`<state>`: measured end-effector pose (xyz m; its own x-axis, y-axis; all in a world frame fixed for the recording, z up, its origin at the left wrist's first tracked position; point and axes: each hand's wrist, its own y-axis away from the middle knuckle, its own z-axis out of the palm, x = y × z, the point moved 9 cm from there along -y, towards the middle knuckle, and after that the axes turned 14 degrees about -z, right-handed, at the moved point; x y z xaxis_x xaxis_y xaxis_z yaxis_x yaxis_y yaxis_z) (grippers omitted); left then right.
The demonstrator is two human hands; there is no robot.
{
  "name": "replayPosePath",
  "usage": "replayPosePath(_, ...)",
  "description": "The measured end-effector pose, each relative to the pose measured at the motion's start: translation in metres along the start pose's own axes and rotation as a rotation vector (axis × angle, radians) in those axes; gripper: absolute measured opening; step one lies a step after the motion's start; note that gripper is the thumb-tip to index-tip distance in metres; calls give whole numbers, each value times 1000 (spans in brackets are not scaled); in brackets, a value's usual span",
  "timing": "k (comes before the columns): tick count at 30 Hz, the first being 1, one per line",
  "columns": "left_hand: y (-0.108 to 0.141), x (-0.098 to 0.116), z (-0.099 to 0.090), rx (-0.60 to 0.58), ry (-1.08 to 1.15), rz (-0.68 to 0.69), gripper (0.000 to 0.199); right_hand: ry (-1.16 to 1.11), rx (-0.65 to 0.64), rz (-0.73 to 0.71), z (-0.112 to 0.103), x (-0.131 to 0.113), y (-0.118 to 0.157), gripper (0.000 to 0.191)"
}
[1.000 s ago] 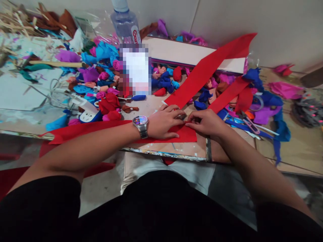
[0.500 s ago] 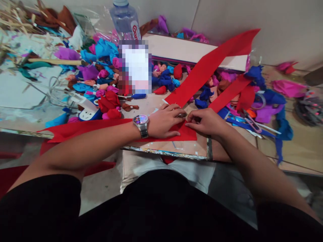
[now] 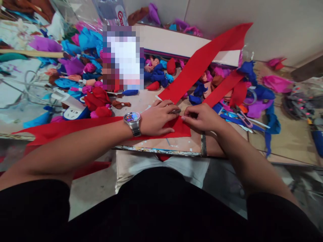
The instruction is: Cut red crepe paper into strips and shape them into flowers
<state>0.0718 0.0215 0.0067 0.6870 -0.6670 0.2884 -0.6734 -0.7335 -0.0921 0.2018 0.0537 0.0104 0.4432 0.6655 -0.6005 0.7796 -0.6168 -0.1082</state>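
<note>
My left hand lies flat, fingers stretched, pressing on a red crepe-like strip along the table's front edge. On that wrist is a watch with a metal band. Close beside it, my right hand is closed, thumb and forefinger pinched together at the strip's right part. Whatever is between those fingertips is too small to make out. Behind the hands a second long red strip slants up to the right across a pale box. Another red strip lies right of it.
A pale long box stands at the back, near a plastic bottle. Bunched coloured pieces crowd the middle and left. A white power strip with a cable lies at left. Pink-handled scissors rest at right.
The view has swung slightly to the right, so the scene sits further left. My right fingertips have moved slightly over the red strip, while my left hand keeps pressing on it.
</note>
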Motion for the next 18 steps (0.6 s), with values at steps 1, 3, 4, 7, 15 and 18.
replayPosePath(1,0,0,0,1,-3,-1,59,-12,6,-6,-1,-1,0,29)
replayPosePath(3,0,0,-1,4,-6,2,58,-45,15,-20,-2,-1,0,24)
replayPosePath(4,0,1,-1,3,-7,5,58,-66,19,-29,-2,-1,0,21)
replayPosePath(7,0,1,-1,-4,-16,6,56,-91,30,-62,0,2,-1,21)
replayPosePath(15,0,1,0,8,-18,9,57,-35,21,-149,5,-1,-2,19)
replayPosePath(18,0,1,0,13,-10,7,57,-35,21,-170,5,-2,-3,15)
